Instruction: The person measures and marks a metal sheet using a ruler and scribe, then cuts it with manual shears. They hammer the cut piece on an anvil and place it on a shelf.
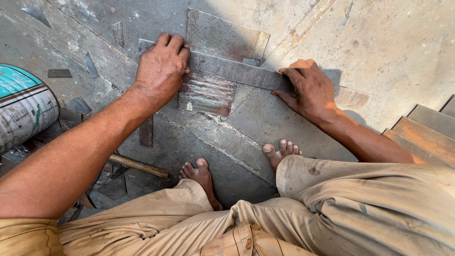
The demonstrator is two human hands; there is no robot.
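A long flat steel strip (237,71) lies across the concrete floor in front of me. My left hand (161,66) presses down on its left end, fingers curled over the far edge. My right hand (310,87) holds down its right part, fingers spread flat on the metal. Under the strip lies a rusty ribbed sheet piece (206,95), and behind it a larger flat steel plate (222,35). I am squatting; my bare feet (201,178) rest on the floor just short of the strip.
A painted round drum (23,106) lies at the left among several metal offcuts (90,64). A wooden tool handle (140,166) lies by my left foot. Rusty steel bars (426,135) are stacked at the right edge.
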